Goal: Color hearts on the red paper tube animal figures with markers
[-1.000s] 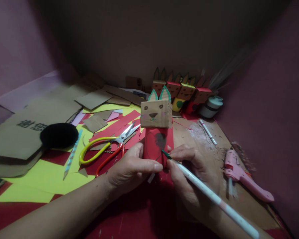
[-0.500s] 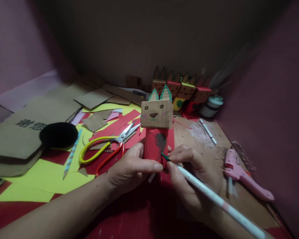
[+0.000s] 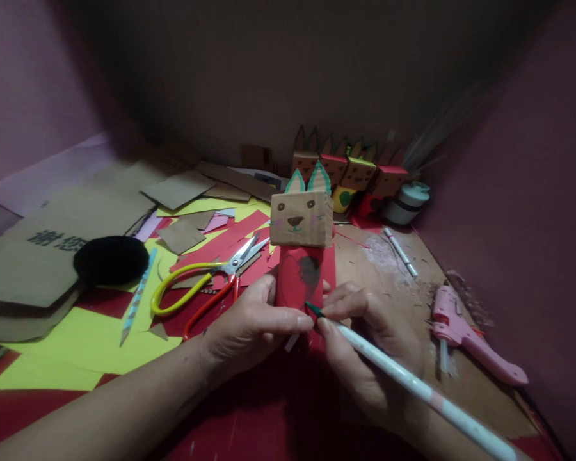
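Observation:
A cardboard animal figure (image 3: 301,219) stands upright in front of me, with a box head, green-edged pointed ears, a drawn face and a red paper body. My left hand (image 3: 252,320) grips the body low down, its thumb across the front. Between the thumb and fingers of my right hand (image 3: 365,346) is a white marker (image 3: 388,366) with a green tip. That tip touches the red body near the bottom of a drawn outline, whose upper right part is filled in dark.
Scissors (image 3: 221,275) with yellow and red handles lie left over paper scraps, beside a striped pencil (image 3: 138,298). A pink glue gun (image 3: 470,339) and another marker (image 3: 400,251) lie right. Several similar figures (image 3: 360,171) stand behind, next to a pale container (image 3: 407,203).
The marker tip has moved slightly left and down along the red body. My left hand keeps its hold on the figure.

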Demonstrator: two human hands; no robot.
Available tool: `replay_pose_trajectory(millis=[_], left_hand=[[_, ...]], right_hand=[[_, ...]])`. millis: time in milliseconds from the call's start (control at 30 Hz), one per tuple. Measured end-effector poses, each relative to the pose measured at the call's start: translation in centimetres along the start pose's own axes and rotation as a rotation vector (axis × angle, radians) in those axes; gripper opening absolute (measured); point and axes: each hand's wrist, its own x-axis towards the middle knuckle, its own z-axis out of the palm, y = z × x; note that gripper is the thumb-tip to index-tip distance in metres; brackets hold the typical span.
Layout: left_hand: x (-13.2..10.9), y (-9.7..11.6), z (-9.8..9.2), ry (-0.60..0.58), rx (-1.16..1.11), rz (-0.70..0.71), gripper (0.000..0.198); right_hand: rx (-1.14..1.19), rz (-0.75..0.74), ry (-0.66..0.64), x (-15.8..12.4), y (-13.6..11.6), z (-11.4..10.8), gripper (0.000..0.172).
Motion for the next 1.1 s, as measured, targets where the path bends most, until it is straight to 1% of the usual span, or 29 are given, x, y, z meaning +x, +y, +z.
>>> replay_pose_trajectory(millis=[133,233,333,500,700,767,833,933,1000,1100], left_hand=[[-0.02,-0.01,0.01,-0.016,0.003,-0.015,0.049],[0.01,-0.11,-0.13,-0.011,-0.001,-0.016,0.052],[0.14,-0.23,-0.27,-0.008,-0.003,-0.012,0.05],[0.02,-0.13,-0.17,0.026,0.005,-0.018,0.044],[-0.12,-0.17,-0.18,0.006,0.002,-0.001,0.042],[-0.02,-0.21,-0.21,0.0,0.009,0.002,0.04],[0.07,-0.21,-0.2,-0.003,0.02,-0.001,0.036],[0.1,-0.17,-0.17,0.015,0.027,-0.003,0.035],[0.04,-0.14,-0.18,0.014,0.02,0.0,0.038],[-0.05,-0.09,-0.21,-0.005,0.006,0.005,0.038]], right_hand=[[-0.041,0.08,0.062,0.03,0.02,-0.11,0.018],[-0.047,0.068,0.038,0.1,-0.09,-0.24,0.018],[-0.057,0.044,0.01,0.15,-0.34,-0.24,0.017],[-0.076,0.128,0.1,0.0,-0.45,-0.08,0.017],[-0.06,0.049,0.016,0.1,-0.4,-0.11,0.015],[-0.066,0.086,0.043,0.19,-0.41,-0.11,0.014],[-0.088,0.131,0.103,0.27,-0.4,-0.07,0.014],[-0.118,0.137,0.169,0.31,-0.33,0.01,0.015],[-0.104,0.122,0.142,0.25,-0.28,0.0,0.015],[-0.067,0.095,0.054,0.09,-0.26,-0.12,0.015]])
